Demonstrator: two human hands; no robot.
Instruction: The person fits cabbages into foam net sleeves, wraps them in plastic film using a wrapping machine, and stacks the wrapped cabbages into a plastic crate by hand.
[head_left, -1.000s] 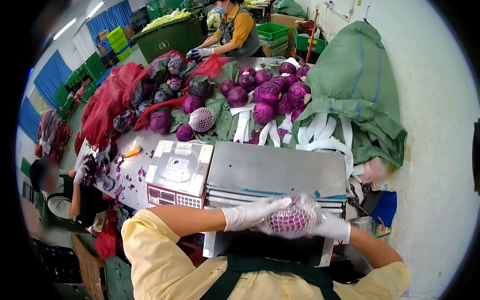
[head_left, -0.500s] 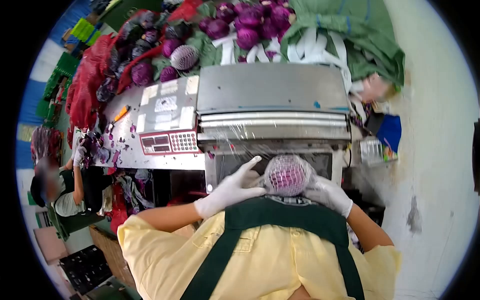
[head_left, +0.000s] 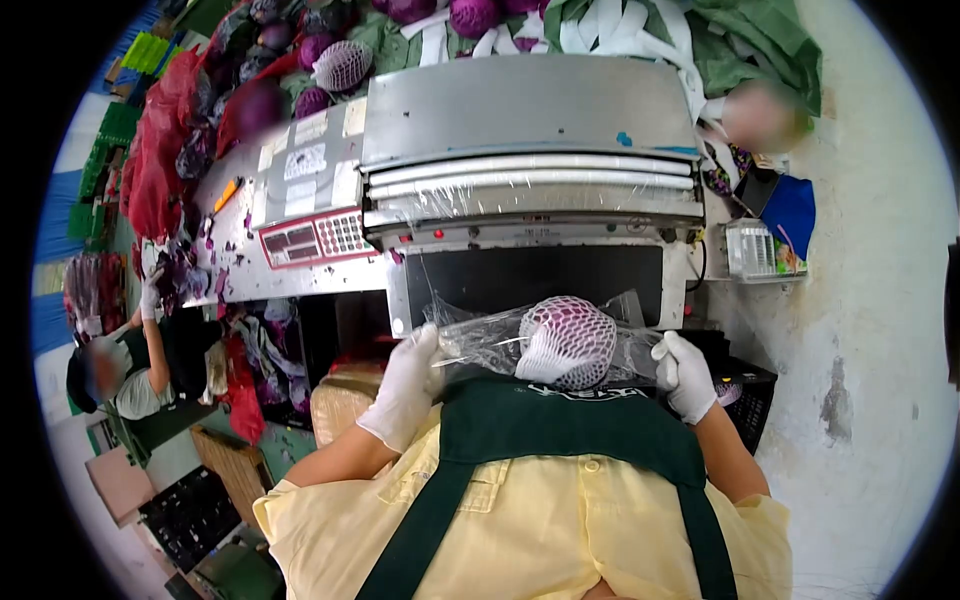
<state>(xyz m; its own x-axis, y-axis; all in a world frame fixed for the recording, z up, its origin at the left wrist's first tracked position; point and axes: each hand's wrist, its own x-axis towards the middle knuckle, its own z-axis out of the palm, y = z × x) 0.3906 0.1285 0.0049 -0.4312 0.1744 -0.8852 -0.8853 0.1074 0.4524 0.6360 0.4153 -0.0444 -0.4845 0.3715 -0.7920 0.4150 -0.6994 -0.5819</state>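
Gripping film (head_left: 482, 335), left hand (head_left: 408, 388) and right hand (head_left: 687, 378) each clenched on an end, netted cabbage (head_left: 572, 340) between them; uneven pull could tear the film or roll the cabbage loose.

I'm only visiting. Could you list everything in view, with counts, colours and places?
Netted cabbage: 1, purple in white mesh, between the hands
Film: pieces uncountable, clear, held in both hands
Wrapping machine: 1, silver and black, ahead of the hands
Scale: 1, silver with red panel, left of the machine
Table: 1, silver, under the scale
Tool: 1, orange-handled, left of the scale
Second netted cabbage: 1, purple, white mesh, beyond the scale
Loose cabbages: several, purple, top
Strips: several, white, beyond the machine
Net sacks: uncountable, red, upper left
Sacking: uncountable, green, upper right
Co-worker: 1, dark apron, far left
Apron: 1, dark green, bottom
Shirt: 1, yellow, bottom
Left hand: 1, white-gloved, left of the cabbage
Right hand: 1, white-gloved, right of it
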